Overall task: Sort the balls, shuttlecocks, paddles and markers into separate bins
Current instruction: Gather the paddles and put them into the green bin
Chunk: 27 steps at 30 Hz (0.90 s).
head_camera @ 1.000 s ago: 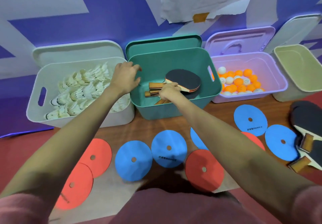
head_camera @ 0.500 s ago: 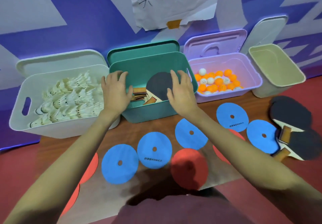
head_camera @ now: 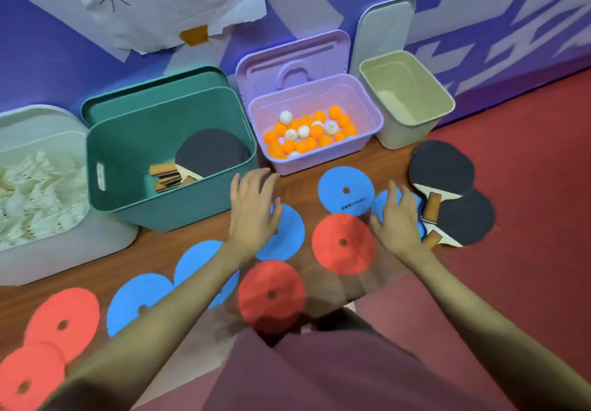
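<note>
Your left hand [head_camera: 252,215] and right hand [head_camera: 396,219] hover empty, fingers spread, over blue discs [head_camera: 346,190]; two black paddles [head_camera: 447,199] lie overlapped beside your right hand.

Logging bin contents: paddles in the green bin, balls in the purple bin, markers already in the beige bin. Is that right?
Not quite: the head view shows the beige bin empty. The markers lie on the floor. Paddles are in the green bin, balls in the purple bin.
</note>
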Each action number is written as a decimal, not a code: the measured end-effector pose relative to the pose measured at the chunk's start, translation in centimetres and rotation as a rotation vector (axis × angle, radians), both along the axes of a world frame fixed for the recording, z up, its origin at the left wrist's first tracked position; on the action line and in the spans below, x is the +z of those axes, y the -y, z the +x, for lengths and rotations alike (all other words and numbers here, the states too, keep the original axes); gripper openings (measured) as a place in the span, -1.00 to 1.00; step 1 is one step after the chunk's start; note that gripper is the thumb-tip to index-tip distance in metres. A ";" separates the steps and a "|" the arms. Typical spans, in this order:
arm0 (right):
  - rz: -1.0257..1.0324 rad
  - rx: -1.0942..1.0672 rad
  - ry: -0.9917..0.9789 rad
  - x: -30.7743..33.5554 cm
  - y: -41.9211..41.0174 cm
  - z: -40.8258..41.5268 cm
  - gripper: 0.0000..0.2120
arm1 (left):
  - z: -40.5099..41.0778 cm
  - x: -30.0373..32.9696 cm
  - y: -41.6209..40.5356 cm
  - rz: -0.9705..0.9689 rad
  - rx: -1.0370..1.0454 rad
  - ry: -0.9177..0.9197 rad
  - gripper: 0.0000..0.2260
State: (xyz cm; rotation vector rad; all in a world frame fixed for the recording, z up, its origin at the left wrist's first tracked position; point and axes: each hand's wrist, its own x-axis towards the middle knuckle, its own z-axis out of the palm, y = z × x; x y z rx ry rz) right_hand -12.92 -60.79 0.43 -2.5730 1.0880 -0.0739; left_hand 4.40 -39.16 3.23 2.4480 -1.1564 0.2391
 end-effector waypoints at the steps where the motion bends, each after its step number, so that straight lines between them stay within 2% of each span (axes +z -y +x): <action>1: 0.006 -0.041 -0.020 -0.5 1.2 -1.6 -0.28 | -1.0 -0.5 1.4 0.010 -0.026 -0.028 -0.60; 7: 0.128 -0.229 -0.086 -2.3 6.9 -9.2 -0.38 | -6.1 -3.8 10.6 0.069 -0.186 -0.242 -0.57; 13: 0.222 -0.246 -0.076 -4.5 9.2 -13.2 -0.40 | -11.6 -6.6 19.9 0.235 -0.278 -0.421 -0.59; 18: 0.305 -0.250 -0.048 -5.5 9.8 -14.3 -0.44 | -15.2 -8.5 26.3 0.390 -0.216 -0.533 -0.60; 22: 0.331 -0.243 -0.081 -6.5 10.4 -14.7 -0.46 | -16.0 -9.6 29.9 0.374 -0.118 -0.718 -0.64; 27: 0.344 -0.243 -0.049 -6.6 10.6 -14.9 -0.45 | -15.9 -9.6 32.0 0.370 -0.089 -0.809 -0.74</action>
